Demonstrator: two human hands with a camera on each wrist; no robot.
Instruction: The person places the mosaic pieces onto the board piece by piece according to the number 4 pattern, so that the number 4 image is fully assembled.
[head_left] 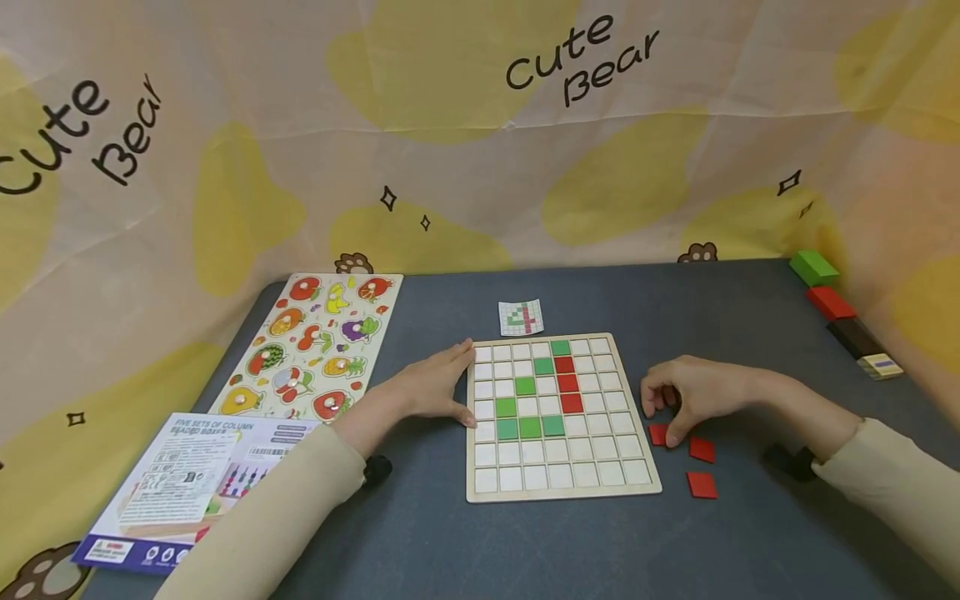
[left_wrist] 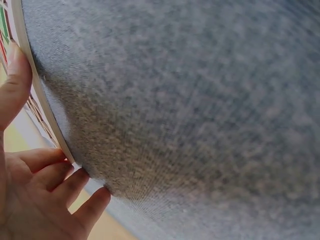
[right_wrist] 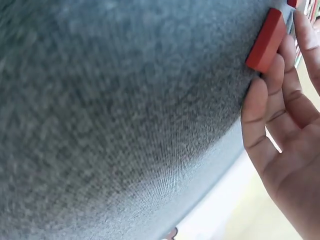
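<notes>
A pale wooden grid board (head_left: 562,497) is lying flat near the middle of a dark grey surface (head_left: 420,533), seven rows by seven columns. Seven green tiles (head_left: 529,427) are forming a diagonal down to the left and a short row along its foot; three set-in red tiles (head_left: 567,383) are running down the fifth column, and the other cells are showing white.

A person's left hand (head_left: 431,387) is touching the board's left edge, its grip released, with thumb and fingers spreading apart along the rim. The right hand (head_left: 693,396) is hovering low just beside the board's right edge, its fingers bending inward. Three loose red tiles (head_left: 702,485) are lying beneath and near it, the thumb tip overlapping the one closest to the board; whether this grip is grasping a tile, one cannot tell.

Just beyond the board, a small pattern card (head_left: 521,317) is showing green and red squares. On the left, a fruit picture board (head_left: 311,337) is lying behind a flat printed package (head_left: 180,483). At the far right, green, red, black and whitish blocks (head_left: 831,302) are forming a slanting line. A yellow-patched "Cute Bear" fabric (head_left: 465,167) is hanging behind everything.
</notes>
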